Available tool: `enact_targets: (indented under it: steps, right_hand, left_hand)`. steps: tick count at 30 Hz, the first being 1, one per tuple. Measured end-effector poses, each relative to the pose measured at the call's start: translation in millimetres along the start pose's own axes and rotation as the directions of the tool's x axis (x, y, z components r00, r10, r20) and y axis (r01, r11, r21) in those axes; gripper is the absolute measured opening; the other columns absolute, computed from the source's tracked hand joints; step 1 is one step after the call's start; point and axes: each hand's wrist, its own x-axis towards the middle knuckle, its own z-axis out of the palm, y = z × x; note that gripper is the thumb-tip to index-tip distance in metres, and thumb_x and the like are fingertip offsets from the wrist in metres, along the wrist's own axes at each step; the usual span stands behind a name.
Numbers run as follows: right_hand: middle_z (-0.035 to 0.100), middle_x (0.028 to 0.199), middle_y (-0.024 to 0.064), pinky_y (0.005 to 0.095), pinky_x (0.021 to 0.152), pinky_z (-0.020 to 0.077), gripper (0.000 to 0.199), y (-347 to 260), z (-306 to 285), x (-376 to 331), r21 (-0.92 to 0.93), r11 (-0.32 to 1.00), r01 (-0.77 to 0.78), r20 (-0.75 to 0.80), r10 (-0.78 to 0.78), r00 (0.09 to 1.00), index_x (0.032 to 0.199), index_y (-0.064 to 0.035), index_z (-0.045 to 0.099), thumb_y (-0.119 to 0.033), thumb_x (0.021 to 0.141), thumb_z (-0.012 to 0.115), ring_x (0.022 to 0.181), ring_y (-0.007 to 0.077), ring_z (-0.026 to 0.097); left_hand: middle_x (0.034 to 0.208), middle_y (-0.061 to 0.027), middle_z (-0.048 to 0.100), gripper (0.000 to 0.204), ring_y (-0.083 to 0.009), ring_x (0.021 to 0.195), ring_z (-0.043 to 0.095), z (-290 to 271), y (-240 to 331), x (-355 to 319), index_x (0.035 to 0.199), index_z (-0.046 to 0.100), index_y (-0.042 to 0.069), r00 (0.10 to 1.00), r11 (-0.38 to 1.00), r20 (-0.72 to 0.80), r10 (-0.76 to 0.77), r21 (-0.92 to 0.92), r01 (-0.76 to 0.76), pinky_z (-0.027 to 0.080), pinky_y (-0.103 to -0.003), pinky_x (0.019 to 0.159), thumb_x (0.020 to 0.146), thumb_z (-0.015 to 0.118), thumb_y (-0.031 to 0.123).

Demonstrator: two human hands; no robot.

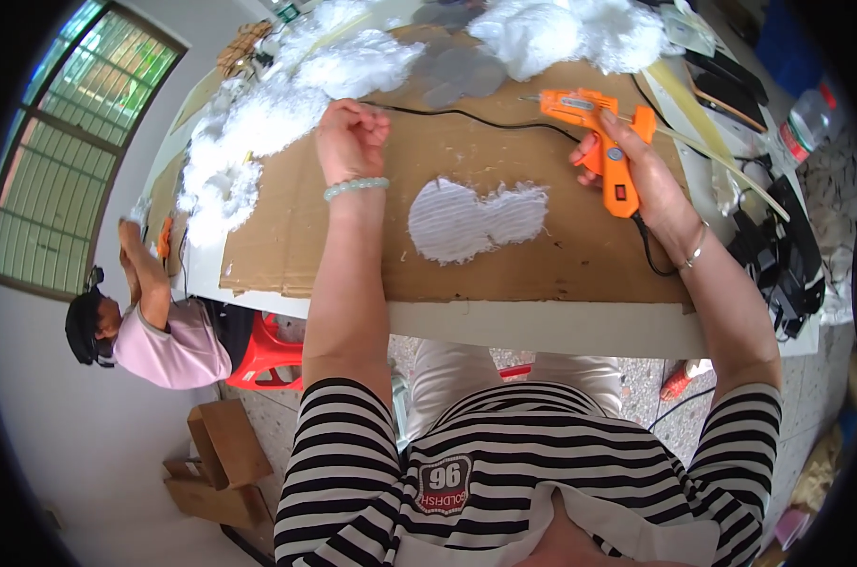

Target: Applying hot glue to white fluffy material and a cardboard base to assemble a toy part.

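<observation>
My right hand [636, 156] is wrapped round an orange hot glue gun [619, 175], its nozzle facing left above the cardboard. A long pale glue stick [731, 170] sticks out of its back. My left hand [350, 132] has curled fingers at the edge of the white fluffy stuffing [353, 66]. A black cord [466, 115] passes right by those fingertips; what they pinch, if anything, is hidden. Between my hands a white fabric piece [476, 219] with frayed edges, narrowed in the middle, lies flat on the brown cardboard [315, 255].
Grey flat pieces [462, 76] lie among the stuffing at the back. On the right are a clear bottle [806, 123], a dark phone-like slab [726, 99] and tangled black cables [778, 274]. At left, another person [164, 331] sits on a red stool [268, 354], arms on the table.
</observation>
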Motion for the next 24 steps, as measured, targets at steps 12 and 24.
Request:
enact_targets:
  steps: [12,24]
  right_hand:
    - [0.063,0.084,0.0082,0.0283,0.069,0.0492,0.043,6,-7,0,0.017,0.999,0.051,0.019,-0.051,0.999,0.087,-0.0054,0.059,-0.046,0.095,0.046,0.069,0.0133,0.057]
    - [0.064,0.081,0.0070,0.0296,0.073,0.0501,0.046,1,-4,-3,-0.008,1.000,0.014,-0.028,-0.014,0.999,0.083,-0.0052,0.060,-0.050,0.092,0.050,0.069,0.0136,0.057]
  left_hand:
    - [0.053,-0.0016,0.030,0.014,-0.0130,0.045,0.027,13,2,-14,0.067,0.043,0.004,0.998,0.982,0.044,0.044,0.182,-0.052,0.021,-0.029,0.044,0.076,0.034,0.000]
    - [0.066,-0.0031,0.044,0.010,-0.0136,0.056,0.041,11,-11,-11,0.097,0.051,0.006,0.965,0.990,0.250,-0.080,0.131,0.048,0.036,-0.027,0.050,0.089,0.050,0.001]
